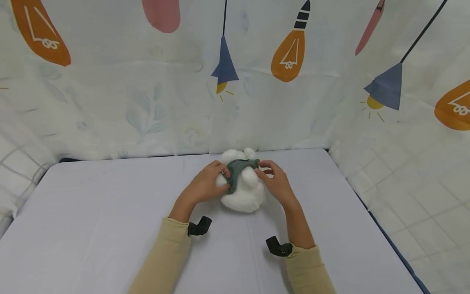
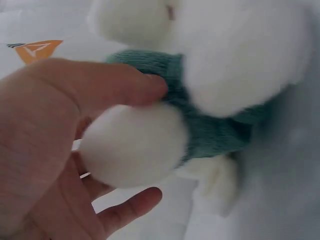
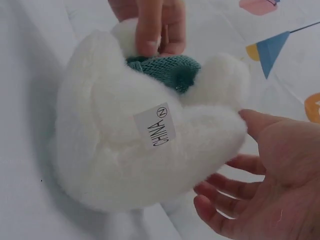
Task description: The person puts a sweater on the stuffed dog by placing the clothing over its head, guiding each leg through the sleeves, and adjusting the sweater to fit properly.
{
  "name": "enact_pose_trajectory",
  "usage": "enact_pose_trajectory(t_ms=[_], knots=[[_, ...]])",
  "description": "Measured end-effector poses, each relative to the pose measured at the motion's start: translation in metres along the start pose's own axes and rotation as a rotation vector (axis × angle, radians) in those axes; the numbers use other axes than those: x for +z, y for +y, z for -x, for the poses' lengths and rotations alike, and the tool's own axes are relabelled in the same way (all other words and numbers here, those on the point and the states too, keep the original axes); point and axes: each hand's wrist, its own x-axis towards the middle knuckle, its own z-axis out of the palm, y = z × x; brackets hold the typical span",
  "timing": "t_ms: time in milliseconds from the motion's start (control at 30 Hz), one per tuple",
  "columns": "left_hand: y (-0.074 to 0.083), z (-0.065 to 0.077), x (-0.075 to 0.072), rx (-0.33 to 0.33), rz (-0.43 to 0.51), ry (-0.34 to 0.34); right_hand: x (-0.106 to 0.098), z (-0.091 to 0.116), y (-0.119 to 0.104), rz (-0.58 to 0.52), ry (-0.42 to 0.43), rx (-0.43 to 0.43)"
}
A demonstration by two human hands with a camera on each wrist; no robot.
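Observation:
A white fluffy plush toy (image 1: 244,200) in a green knitted garment (image 1: 238,165) is tilted over at the table's far side. My left hand (image 1: 211,179) grips its left side, the thumb lying on the knit beside a round white limb (image 2: 135,145) in the left wrist view. On the other side, my right hand (image 1: 275,179) holds the toy with thumb and curled fingers, right by the garment's end. A white label (image 3: 156,126) printed "CHINA" shows on the toy's fur in the right wrist view. Some right fingertips are hidden behind the toy.
A white cloth covers the table (image 1: 110,228). Close behind the toy hangs a pale curtain (image 1: 176,110) printed with lamps and light bulbs, which continues along both sides. Dark wrist cameras (image 1: 200,226) stick out from both sleeves.

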Motion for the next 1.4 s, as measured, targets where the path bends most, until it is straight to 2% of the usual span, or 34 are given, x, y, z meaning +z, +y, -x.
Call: enact_pose_trajectory(t_ms=[167,400,567,800,867,967,1067,1233,1300,1400], knots=[[0.008,0.002,-0.008,0.105,0.029,0.025,0.008,0.0,0.0,0.001,-0.052,0.043],[0.014,0.004,-0.01,0.173,0.001,0.029,0.022,0.001,-0.005,0.007,-0.055,-0.015],[0.015,0.007,-0.012,0.253,-0.003,0.02,0.026,0.003,-0.011,0.026,-0.063,-0.054],[0.011,0.005,-0.009,0.294,0.127,-0.03,0.023,0.005,-0.014,-0.003,-0.095,-0.084],[0.011,0.002,-0.005,0.306,0.14,-0.041,0.019,0.006,-0.015,0.001,-0.119,-0.106],[0.009,0.001,-0.001,0.318,0.105,-0.042,0.015,0.007,-0.016,0.041,-0.163,-0.124],[0.011,0.0,0.004,0.337,0.026,-0.027,0.012,0.006,-0.015,0.072,-0.189,-0.117],[0.021,-0.001,0.015,0.273,-0.135,-0.01,0.008,0.006,-0.017,-0.021,-0.153,-0.106],[0.026,-0.001,0.02,0.238,-0.196,0.018,0.005,0.009,-0.02,-0.025,-0.131,-0.145],[0.031,-0.003,0.027,0.207,-0.241,0.099,0.002,0.015,-0.027,0.046,-0.12,-0.236]])
